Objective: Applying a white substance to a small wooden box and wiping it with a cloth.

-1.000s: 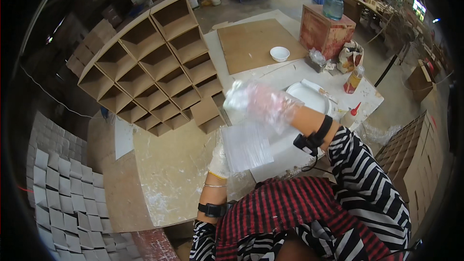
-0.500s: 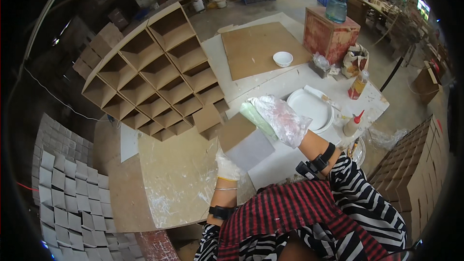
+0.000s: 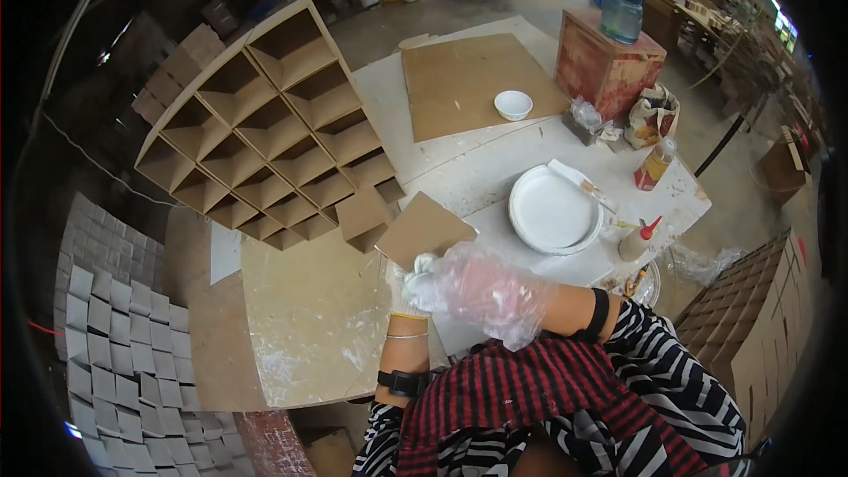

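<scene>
My left hand point(image 3: 397, 290), in a white knit glove, holds a small brown fibreboard box point(image 3: 426, 231) from its near left side; most of its fingers are hidden. The box is tilted, with a plain brown face turned up. My right hand point(image 3: 488, 291), wrapped in a clear plastic bag smeared with white, reaches across to the box's near side. It grips a pale green wad point(image 3: 424, 277), a cloth or sponge, whose kind I cannot make out. Beyond the box stands another brown box point(image 3: 363, 215), against a tilted fibreboard grid of compartments point(image 3: 291, 137).
Right of my hands, a round white tub point(image 3: 556, 212) of white paint has a brush point(image 3: 579, 181) across its rim. A red-tipped bottle point(image 3: 638, 240), a drink bottle point(image 3: 654, 164) and a white bowl point(image 3: 513, 105) share the table. Stacked grey-white boxes point(image 3: 128, 344) stand at the left.
My right hand has moved down and left with the pale green wad, from the box's far right side to its near side. The box has turned, hiding its whitish face.
</scene>
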`<state>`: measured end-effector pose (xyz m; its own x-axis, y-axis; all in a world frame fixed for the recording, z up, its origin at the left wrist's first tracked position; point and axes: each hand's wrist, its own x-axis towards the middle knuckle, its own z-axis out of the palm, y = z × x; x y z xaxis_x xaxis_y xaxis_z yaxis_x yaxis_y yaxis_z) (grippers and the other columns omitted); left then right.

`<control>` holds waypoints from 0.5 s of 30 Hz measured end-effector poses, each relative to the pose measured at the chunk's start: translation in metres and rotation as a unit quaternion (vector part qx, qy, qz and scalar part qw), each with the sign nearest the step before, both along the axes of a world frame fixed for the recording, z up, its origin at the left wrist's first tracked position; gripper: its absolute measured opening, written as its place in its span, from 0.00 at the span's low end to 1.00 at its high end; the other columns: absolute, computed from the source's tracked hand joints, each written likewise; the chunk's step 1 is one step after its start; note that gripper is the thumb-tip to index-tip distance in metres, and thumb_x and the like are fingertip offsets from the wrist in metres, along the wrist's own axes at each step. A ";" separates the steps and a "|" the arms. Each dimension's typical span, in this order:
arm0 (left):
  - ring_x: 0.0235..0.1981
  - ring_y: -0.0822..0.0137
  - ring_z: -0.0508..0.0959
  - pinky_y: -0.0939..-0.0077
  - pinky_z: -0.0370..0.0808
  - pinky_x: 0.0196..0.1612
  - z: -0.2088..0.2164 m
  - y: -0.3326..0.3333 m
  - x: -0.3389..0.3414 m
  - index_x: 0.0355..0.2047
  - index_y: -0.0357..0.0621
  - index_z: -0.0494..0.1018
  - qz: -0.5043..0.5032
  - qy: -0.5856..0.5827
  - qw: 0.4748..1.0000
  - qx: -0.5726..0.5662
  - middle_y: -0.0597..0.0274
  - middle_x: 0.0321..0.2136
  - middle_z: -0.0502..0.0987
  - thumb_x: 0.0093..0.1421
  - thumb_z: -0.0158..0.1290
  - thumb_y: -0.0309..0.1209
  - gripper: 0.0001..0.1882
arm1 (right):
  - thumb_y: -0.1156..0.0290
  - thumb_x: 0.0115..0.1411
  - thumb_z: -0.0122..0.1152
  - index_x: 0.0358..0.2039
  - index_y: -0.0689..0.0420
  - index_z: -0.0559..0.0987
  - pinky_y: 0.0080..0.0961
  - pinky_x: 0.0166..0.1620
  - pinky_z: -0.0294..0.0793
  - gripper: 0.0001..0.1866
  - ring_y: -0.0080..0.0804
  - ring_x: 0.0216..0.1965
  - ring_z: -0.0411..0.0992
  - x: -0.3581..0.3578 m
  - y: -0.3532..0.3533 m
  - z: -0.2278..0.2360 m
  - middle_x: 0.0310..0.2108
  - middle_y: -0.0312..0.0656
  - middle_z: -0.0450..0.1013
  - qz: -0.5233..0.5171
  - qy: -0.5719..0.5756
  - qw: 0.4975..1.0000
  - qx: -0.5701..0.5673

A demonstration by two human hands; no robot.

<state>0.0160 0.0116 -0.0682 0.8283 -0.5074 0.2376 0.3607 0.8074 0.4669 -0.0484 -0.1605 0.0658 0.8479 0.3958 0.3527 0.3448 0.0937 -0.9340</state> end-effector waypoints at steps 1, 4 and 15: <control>0.50 0.59 0.72 0.63 0.71 0.54 -0.004 -0.006 0.001 0.54 0.38 0.67 0.055 -0.001 0.998 0.009 0.53 0.49 0.72 0.69 0.37 0.42 0.23 | 0.69 0.55 0.57 0.45 0.55 0.76 0.34 0.51 0.70 0.16 0.32 0.44 0.74 -0.005 -0.008 -0.004 0.43 0.40 0.76 0.010 0.024 0.982 -0.187; 0.53 0.57 0.70 0.63 0.67 0.58 0.066 -0.012 -0.018 0.56 0.38 0.65 -0.026 0.020 0.995 -0.099 0.55 0.52 0.70 0.69 0.38 0.40 0.22 | 0.70 0.57 0.52 0.42 0.50 0.77 0.32 0.46 0.73 0.12 0.37 0.44 0.73 -0.003 -0.043 0.087 0.39 0.41 0.74 -0.166 -0.415 0.760 -0.473; 0.48 0.54 0.72 0.59 0.71 0.52 0.074 -0.034 -0.037 0.49 0.38 0.69 0.075 0.151 0.983 -0.071 0.51 0.44 0.74 0.68 0.36 0.44 0.23 | 0.75 0.54 0.53 0.47 0.51 0.76 0.28 0.45 0.73 0.19 0.31 0.44 0.73 -0.011 -0.062 0.057 0.43 0.35 0.74 -0.145 -0.331 0.825 -0.435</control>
